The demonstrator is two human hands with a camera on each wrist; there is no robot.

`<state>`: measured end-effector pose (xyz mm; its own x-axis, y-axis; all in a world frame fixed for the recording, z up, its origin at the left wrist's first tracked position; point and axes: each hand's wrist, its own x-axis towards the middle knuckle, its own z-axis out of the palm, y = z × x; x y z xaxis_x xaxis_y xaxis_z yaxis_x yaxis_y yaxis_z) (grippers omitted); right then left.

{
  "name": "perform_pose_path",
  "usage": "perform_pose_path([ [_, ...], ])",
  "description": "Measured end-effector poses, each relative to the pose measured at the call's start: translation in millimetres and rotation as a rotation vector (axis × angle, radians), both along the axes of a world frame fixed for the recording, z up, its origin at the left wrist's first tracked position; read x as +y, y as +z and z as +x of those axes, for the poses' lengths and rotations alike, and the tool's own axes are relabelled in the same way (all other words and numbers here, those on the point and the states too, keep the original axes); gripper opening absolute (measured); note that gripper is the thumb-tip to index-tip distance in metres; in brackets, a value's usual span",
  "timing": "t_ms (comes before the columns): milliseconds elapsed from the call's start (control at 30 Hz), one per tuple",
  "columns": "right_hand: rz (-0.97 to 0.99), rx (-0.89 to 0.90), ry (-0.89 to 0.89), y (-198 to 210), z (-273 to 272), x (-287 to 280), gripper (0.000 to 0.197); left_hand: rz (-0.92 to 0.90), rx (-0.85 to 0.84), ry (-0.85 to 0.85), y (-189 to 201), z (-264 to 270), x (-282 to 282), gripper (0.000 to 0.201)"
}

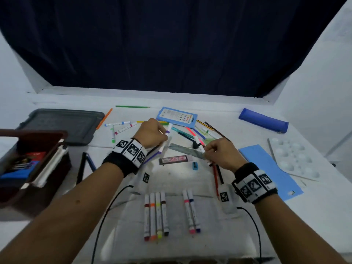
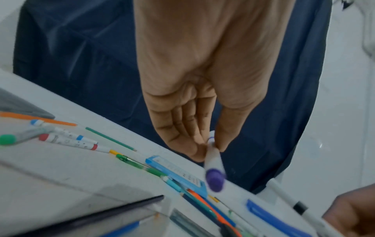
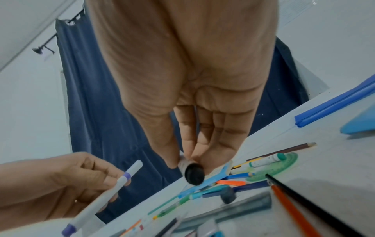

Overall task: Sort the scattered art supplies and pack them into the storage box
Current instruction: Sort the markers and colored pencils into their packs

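Note:
My left hand [image 1: 162,137] pinches a white marker with purple caps [image 1: 167,132], held above the table's middle; the left wrist view shows its purple end [image 2: 214,179] below my fingertips [image 2: 194,144]. My right hand [image 1: 207,149] pinches a white marker with a black cap [image 1: 198,144], the cap [image 3: 193,174] pointing at the right wrist camera. The dark red storage box [image 1: 57,134] stands open at the left with supplies inside. Near the front edge lie two neat rows of markers, several [image 1: 156,214] on the left and two [image 1: 191,212] on the right.
A grey lid [image 1: 62,124] lies behind the box. Loose pens and pencils [image 1: 122,126] scatter across the back, around a blue card pack [image 1: 177,117]. A ruler [image 1: 185,149], eraser [image 1: 175,159], sharpener [image 1: 195,165], blue pencil case [image 1: 263,120], blue sheet [image 1: 270,168] and palette [image 1: 293,159] lie centre and right.

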<state>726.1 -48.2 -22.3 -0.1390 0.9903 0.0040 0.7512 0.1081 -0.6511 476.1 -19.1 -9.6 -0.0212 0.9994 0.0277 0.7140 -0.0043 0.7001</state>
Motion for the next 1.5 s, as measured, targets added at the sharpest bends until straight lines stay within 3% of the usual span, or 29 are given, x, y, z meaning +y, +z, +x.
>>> perform_pose_path([
  [167,-0.044,0.165,-0.061,-15,-8,-64,0.011,-0.091,-0.257,0.009,-11,-5,-72,0.005],
  [300,-0.105,0.182,-0.085,-34,-12,-108,0.015,-0.137,-0.286,0.004,-24,-6,-111,0.002],
  [500,-0.119,0.065,-0.1,-53,-10,-139,0.011,-0.251,-0.367,0.059,-44,8,-145,0.034],
  [767,-0.116,-0.009,-0.073,-56,-16,-141,0.006,-0.234,-0.027,-0.058,-63,28,-162,0.061],
  [1133,-0.134,-0.018,-0.08,-56,-16,-140,0.008,-0.228,0.383,-0.251,-49,34,-149,0.063],
  [1500,-0.128,-0.003,-0.095,-56,-17,-142,0.007,-0.226,0.616,-0.381,-45,35,-147,0.064],
])
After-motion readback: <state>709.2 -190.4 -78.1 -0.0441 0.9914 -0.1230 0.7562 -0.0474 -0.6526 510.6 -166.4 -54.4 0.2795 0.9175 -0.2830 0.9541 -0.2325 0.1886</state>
